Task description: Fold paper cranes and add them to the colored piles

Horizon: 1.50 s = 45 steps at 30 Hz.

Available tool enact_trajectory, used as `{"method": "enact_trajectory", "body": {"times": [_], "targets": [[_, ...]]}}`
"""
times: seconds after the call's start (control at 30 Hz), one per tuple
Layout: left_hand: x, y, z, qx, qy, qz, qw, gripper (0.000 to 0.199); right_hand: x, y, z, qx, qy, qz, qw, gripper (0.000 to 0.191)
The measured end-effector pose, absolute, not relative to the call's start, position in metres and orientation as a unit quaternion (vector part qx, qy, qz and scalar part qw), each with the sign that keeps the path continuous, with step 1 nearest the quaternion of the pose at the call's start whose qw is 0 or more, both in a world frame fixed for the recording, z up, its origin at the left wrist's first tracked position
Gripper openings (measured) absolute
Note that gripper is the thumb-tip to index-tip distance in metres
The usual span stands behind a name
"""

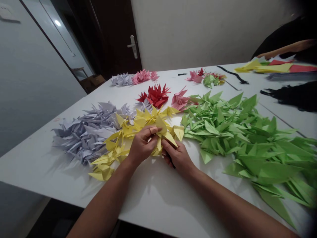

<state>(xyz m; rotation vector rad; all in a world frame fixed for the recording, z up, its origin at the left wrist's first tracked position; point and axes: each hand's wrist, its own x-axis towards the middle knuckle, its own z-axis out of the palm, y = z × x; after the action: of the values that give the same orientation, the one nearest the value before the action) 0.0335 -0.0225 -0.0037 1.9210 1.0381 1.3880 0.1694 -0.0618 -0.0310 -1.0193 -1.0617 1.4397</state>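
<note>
Our left hand (142,147) and right hand (177,159) meet at 12 o'clock, pressed close together and pinching a folded yellow paper crane (160,135) between them. The left fingers curl over its top, and the right fingers close from below. The thumbs are hidden, so we cannot tell exactly where each one presses. Our hold sits near the crane's middle, which leaves its pointed folds standing clear of our fingers and uncrushed.

The crane sits at the edge of a yellow crane heap (116,148) on the white table (138,201). A lavender crane heap (86,134) lies at 10 o'clock, and a large green crane heap (237,142) spreads from 2 to 3 o'clock. Red cranes (156,96) and pink cranes (180,102) lie beyond, near 12 o'clock. Smaller lavender cranes (121,79) sit farther off at 11 o'clock. At 1 o'clock, a co-worker's forearm (284,49) reaches over yellow and red paper sheets (274,67)
</note>
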Motion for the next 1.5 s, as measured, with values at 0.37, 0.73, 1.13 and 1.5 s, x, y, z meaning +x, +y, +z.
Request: {"method": "enact_trajectory", "body": {"times": [0.37, 0.73, 1.13, 1.5], "targets": [[0.0322, -0.0245, 0.0002, 0.753, 0.372, 0.501, 0.211, 0.025, 0.1709, -0.0615, -0.0304, -0.430, -0.411, 0.622, 0.509, 0.048], [0.0298, -0.0248, 0.0005, 0.766, 0.353, 0.494, 0.211, 0.024, 0.1732, -0.0615, -0.0263, -0.443, -0.415, 0.623, 0.493, 0.049], [0.0291, -0.0232, 0.0011, 0.749, 0.348, 0.505, 0.251, 0.025, 0.1742, -0.0618, -0.0251, -0.436, -0.423, 0.619, 0.498, 0.050], [0.0313, -0.0227, -0.0010, 0.753, 0.359, 0.507, 0.215, 0.023, 0.1712, -0.0603, -0.0286, -0.423, -0.418, 0.621, 0.510, 0.050]]}}
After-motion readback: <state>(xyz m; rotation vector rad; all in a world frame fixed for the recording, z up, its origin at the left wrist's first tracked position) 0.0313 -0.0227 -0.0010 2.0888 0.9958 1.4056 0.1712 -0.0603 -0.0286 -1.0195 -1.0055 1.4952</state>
